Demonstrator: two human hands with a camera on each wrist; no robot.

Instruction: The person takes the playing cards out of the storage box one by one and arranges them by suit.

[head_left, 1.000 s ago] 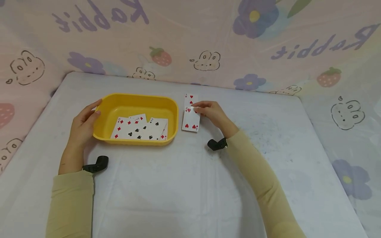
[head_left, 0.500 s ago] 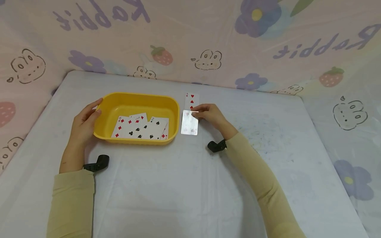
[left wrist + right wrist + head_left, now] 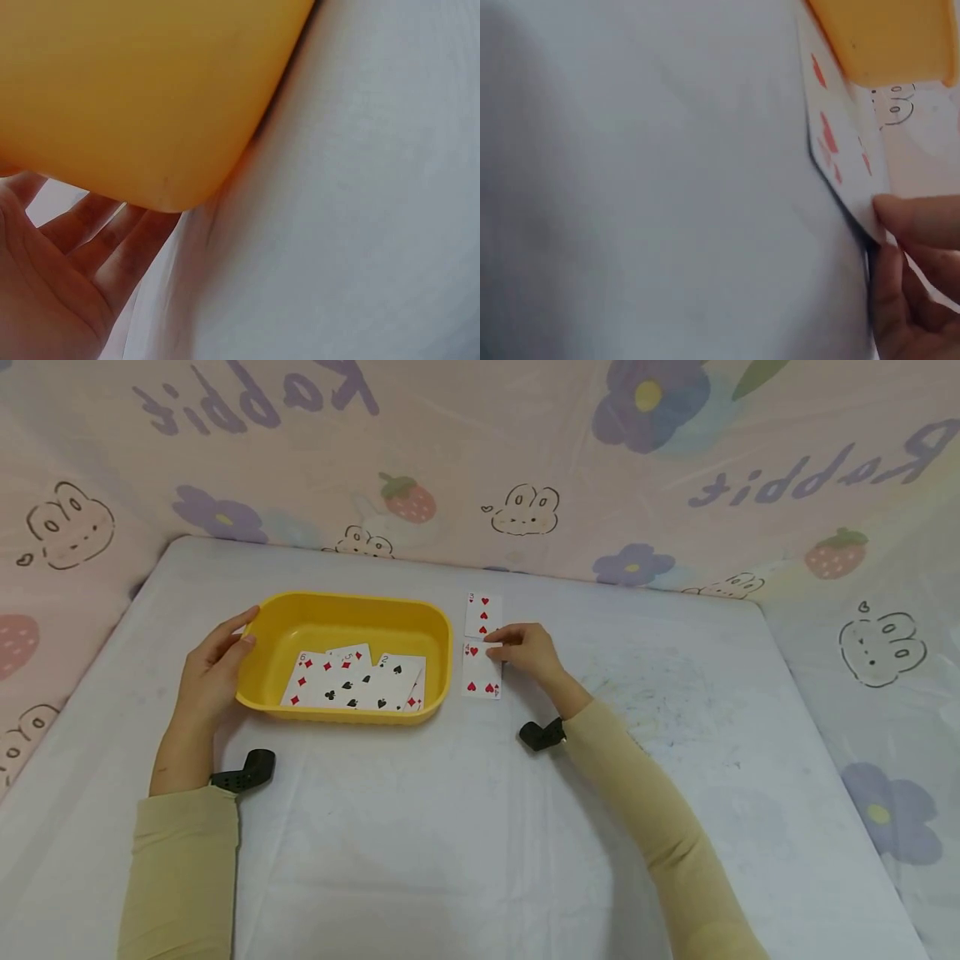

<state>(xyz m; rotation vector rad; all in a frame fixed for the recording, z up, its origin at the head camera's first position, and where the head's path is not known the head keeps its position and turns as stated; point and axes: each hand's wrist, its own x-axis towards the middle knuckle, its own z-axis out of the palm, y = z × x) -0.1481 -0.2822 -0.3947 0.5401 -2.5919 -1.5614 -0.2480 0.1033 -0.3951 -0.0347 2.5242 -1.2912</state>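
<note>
Four of hearts (image 3: 482, 672): thin glossy card with rounded corners, lying face up at center right of the frame, one edge tilting slightly off the cloth. Right hand (image 3: 534, 652): its fingers are pinching that card near its upper right corner, the thumb pressing on the printed face.

Three of hearts (image 3: 483, 612): matching card, lying face up just above; whether the two edges are touching cannot be told.

Yellow tray (image 3: 345, 716): smooth plastic, oblong, with rounded corners and a rolled rim, sitting at center left. Left hand (image 3: 210, 672): holding the tray's left end, the thumb resting at the rim, the other fingers slightly spread and bearing against the outer wall.

Tray contents: loose cards lying face up and overlapping along the near side, including a six of diamonds (image 3: 306, 685) at left and a two of spades (image 3: 397, 683) at right.

Tabletop (image 3: 420, 827): white cloth cover, showing faint creases and grayish smudges (image 3: 660, 693) at right.

Surroundings: pale pink printed sheeting (image 3: 450, 427) is enclosing the rear and sides, bearing outlined rabbits, strawberries, purple flowers and mirrored "Rabbit" lettering at upper left and upper right. Tan sleeves (image 3: 180, 877) are entering from the bottom; black wrist devices (image 3: 255, 768) are jutting inward.
</note>
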